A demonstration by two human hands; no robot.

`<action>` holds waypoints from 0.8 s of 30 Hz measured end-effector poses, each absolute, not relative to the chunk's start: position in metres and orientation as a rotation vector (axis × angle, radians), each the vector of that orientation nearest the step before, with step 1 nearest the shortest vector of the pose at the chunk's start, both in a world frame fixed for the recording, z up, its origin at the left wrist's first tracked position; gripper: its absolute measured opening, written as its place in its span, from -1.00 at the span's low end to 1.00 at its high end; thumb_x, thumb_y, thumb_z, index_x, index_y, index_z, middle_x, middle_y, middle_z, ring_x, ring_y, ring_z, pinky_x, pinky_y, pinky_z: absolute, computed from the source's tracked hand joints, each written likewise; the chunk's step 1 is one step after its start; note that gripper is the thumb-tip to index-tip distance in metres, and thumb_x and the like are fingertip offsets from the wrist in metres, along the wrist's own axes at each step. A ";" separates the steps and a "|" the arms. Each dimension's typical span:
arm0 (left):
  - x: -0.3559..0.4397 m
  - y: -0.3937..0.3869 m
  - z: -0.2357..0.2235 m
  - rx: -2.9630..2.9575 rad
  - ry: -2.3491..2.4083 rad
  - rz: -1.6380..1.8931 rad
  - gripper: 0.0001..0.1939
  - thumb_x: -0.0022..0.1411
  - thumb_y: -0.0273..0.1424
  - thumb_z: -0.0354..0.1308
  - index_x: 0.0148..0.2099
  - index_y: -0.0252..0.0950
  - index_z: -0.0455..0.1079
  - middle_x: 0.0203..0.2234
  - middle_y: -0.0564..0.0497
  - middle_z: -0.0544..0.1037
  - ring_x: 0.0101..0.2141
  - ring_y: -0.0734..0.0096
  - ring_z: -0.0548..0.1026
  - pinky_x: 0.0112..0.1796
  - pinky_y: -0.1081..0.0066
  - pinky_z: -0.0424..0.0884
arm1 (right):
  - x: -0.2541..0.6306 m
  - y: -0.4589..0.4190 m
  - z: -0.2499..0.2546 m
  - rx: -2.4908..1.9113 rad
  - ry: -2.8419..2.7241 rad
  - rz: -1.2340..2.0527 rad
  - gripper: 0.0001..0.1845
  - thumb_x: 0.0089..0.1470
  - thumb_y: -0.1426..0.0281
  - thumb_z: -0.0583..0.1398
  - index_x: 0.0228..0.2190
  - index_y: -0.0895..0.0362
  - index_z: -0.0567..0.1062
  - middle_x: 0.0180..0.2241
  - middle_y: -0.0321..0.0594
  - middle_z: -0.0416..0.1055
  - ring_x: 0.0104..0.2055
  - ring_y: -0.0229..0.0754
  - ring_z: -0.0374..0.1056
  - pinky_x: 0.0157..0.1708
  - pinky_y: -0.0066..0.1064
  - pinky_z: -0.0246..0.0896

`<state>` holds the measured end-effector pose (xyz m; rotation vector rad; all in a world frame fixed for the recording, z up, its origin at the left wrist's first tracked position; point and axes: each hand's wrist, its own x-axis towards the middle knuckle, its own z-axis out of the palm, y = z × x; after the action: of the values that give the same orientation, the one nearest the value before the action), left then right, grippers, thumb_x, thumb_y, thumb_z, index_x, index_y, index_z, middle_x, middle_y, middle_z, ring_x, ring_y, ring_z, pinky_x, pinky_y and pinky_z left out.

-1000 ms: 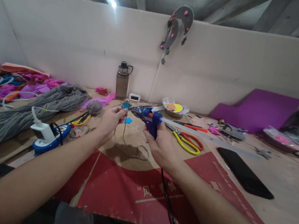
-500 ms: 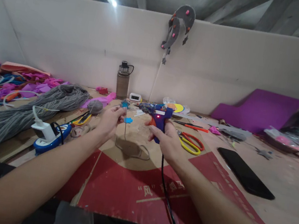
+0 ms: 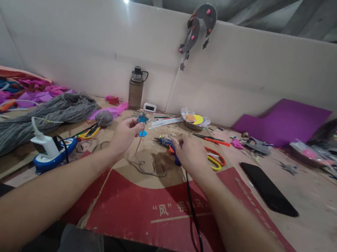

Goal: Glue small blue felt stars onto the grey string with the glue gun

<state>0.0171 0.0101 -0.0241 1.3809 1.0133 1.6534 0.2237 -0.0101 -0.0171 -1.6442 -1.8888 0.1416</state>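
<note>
Pinching a small blue star (image 3: 143, 119) in the left hand (image 3: 123, 137), thumb and fingertips together on it, above the far part of the cardboard (image 3: 130, 205). Trailing from beside those fingertips, a thin grey string (image 3: 137, 149), looping loosely over the cardboard between the hands. Reaching low over the glue gun (image 3: 163, 141) with the right hand (image 3: 192, 154), touching it and covering much of its body; impossible to tell whether closed firmly round it or only resting on it. Pointing its nozzle leftward, towards the star but apart from it, with the black cable (image 3: 193, 219) running down to the near edge. Judging by this, in the midst of handling star and string, with the gun low by the cardboard. Calling, at this point, for a steady pinch on the star, and for keeping string and fingers away from a possibly hot nozzle. Lying near the left fingertips, another blue piece (image 3: 143, 133); just beyond the gun, white sticks (image 3: 165, 122); beside the right hand, scissors (image 3: 217, 158).
</note>
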 end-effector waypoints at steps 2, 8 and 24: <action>0.021 0.004 -0.022 1.529 1.102 1.677 -0.89 0.09 -0.36 0.20 -0.39 -0.30 0.39 -0.55 0.13 0.38 -0.51 0.53 0.29 -0.43 0.48 0.21 | 0.208 -0.019 -0.015 -1.287 -1.782 0.346 -0.77 0.15 0.19 0.12 -0.35 0.11 0.37 -0.23 -0.01 0.45 -0.10 -0.01 0.37 -0.05 -0.14 0.22; 0.031 -0.013 -0.013 1.844 1.305 1.681 -0.95 0.07 -0.42 0.19 -0.38 -0.29 0.41 -0.56 0.12 0.40 -0.52 0.50 0.31 -0.45 0.46 0.22 | 0.166 -0.038 -0.018 -0.656 -1.202 1.374 -0.54 -0.10 0.26 0.31 -0.24 0.01 0.18 -0.33 -0.36 0.41 -0.26 -0.26 0.41 -0.09 -0.29 0.28; 0.043 -0.014 -0.019 1.492 0.984 1.596 -0.89 0.04 -0.36 0.26 -0.38 -0.29 0.46 -0.50 0.08 0.47 -0.45 0.47 0.35 -0.35 0.46 0.26 | 0.180 -0.030 -0.009 -1.020 -1.445 0.696 -0.88 0.01 0.32 0.23 -0.42 0.13 0.47 -0.58 -0.42 0.17 -0.52 -0.33 0.02 -0.51 -0.44 -0.05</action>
<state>0.0430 -0.0142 -0.0186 1.4922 0.9844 1.5960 0.1804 -0.0299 -0.0093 -1.0201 -1.4447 0.6958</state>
